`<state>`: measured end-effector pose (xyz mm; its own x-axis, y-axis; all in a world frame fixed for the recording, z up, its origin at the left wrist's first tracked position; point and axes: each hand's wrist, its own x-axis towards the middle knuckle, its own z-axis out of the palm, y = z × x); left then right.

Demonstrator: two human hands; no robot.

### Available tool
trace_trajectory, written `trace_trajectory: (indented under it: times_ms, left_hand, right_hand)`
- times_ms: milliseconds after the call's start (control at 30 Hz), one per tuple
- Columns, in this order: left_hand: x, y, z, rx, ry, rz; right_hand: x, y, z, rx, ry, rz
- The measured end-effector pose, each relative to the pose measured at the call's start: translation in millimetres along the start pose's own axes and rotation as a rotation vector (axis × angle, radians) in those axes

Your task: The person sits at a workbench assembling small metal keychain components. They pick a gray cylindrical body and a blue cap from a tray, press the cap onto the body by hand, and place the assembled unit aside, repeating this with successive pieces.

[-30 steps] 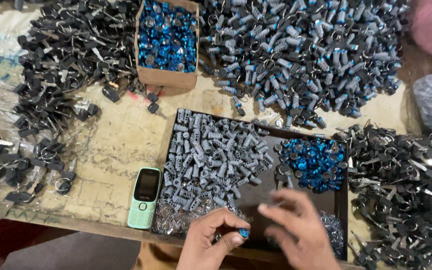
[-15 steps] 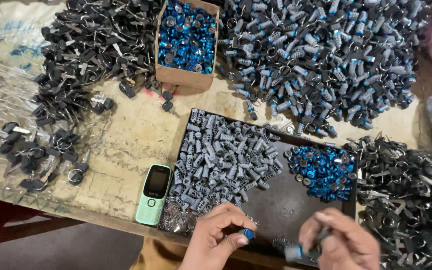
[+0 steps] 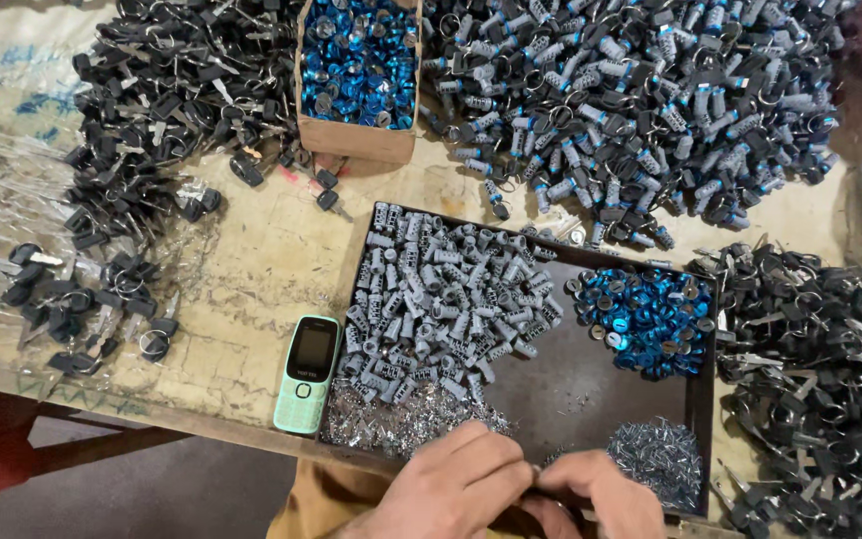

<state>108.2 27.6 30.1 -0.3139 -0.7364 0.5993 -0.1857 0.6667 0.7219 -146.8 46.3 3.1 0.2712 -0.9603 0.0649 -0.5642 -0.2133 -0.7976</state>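
Two bare hands meet at the bottom edge of the view, over the near rim of a dark tray. The left hand is curled, with its fingers bent down and its fingertips touching the right hand. The right hand is curled too, with its thumb and first finger pinched right against the left fingers. The hands hide the spot where they meet, so I cannot tell what small piece they hold, or if they hold one at all.

Inside the tray lies a big heap of little grey plastic barrels, filling the far left part. Just in front of that heap, close to the left hand, is a pile of tiny silver metal bits. A second pile of shiny metal pins sits in the near right corner, just beside the right hand. A heap of bright blue caps rests in the far right part of the tray.

A small mint green phone lies on the worn table, just left of the tray. Further back stands a cardboard box full of blue caps. A huge heap of finished grey and blue pieces lies behind the tray. Black keys on rings are piled on the left, and more black keys on the right.
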Motion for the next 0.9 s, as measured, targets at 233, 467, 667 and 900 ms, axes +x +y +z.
trace_trajectory:
  times_ms: [233, 467, 667, 900]
  left_hand:
    - [-6, -2, 11, -0.226, 0.071, -0.420]
    - [-14, -2, 8, -0.338, 0.142, -0.489]
    - [-14, 2, 4, -0.340, 0.206, -0.487]
    - [-23, 5, -16, -0.448, 0.150, -0.383]
  right_hand:
    - [6, 24, -1, 0.561, -0.097, 0.600]
    - [10, 9, 14, 0.777, -0.198, 0.431]
    - [8, 11, 35, 0.653, -0.218, 0.512]
    - [6, 47, 18, 0.595, -0.365, 0.238]
